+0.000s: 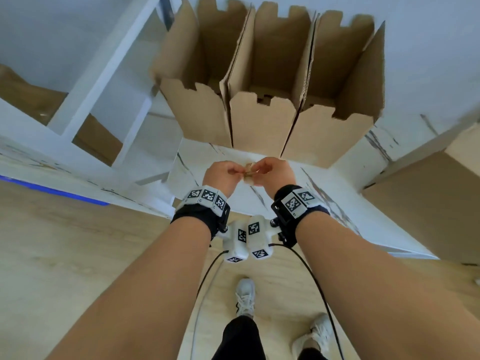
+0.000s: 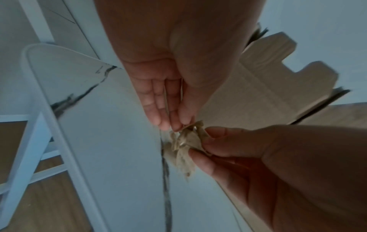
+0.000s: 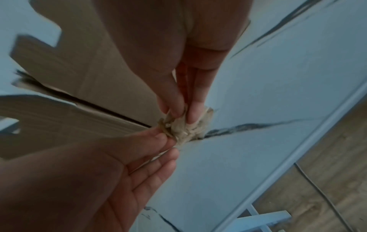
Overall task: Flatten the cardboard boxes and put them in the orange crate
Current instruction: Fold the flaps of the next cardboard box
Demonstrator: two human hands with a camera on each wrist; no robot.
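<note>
Head view first: at the far left we see a white chair (image 1: 104, 81) on the pale wood floor (image 1: 65, 242), its frame tucked against the left edge of the white worktop (image 1: 345, 211), whose surface carries dark marble-like veins. Three cardboard boxes (image 1: 262, 100) stand upright in a row toward the far edge of the worktop, tops open, notched flaps raised, sides touching. None is flattened. Nearer us, above the near middle of the worktop, our left hand (image 1: 220, 174) and right hand (image 1: 274, 171) meet, each pinching the same crumpled wad of brownish tape (image 1: 250, 172) between thumb and fingertips; the left wrist view shows our left hand's other fingers straight. At the right, past the worktop's right edge, another large cardboard box (image 1: 426, 201) sits lower down. We cannot see the orange crate.
</note>
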